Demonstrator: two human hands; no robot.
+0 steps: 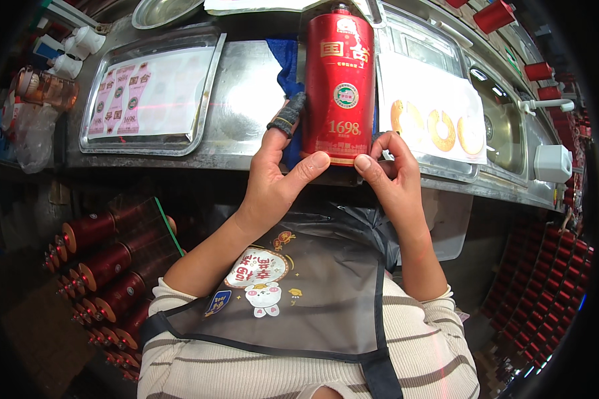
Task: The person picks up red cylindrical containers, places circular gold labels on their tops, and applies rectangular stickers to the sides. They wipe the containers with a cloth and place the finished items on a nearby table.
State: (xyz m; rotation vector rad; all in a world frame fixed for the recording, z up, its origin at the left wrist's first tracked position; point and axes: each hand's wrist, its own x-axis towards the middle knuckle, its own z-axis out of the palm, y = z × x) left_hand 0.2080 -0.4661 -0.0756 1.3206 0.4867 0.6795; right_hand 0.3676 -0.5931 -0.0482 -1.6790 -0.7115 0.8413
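A glossy red bottle (338,73) lies with its base toward me and its dark neck pointing away. White and gold print and a round green-and-white emblem cover its front. My left hand (279,159) grips the base from the left, its thumb on the bottom rim and a dark knitted sleeve (287,117) on one finger. On the other side my right hand (394,169) holds the base between thumb and curled fingers. Under the bottle, a blue cloth (286,63) shows along its left edge; the bottle hides the rest.
On the steel worktop (246,93), a metal tray (203,126) at left bears pink-printed transfer sheets (156,93). At right, a white sheet with gold shapes (412,86) lies beside a sink (509,126) and a white container (552,164). Red bottles (103,263) are stacked lower left and far right.
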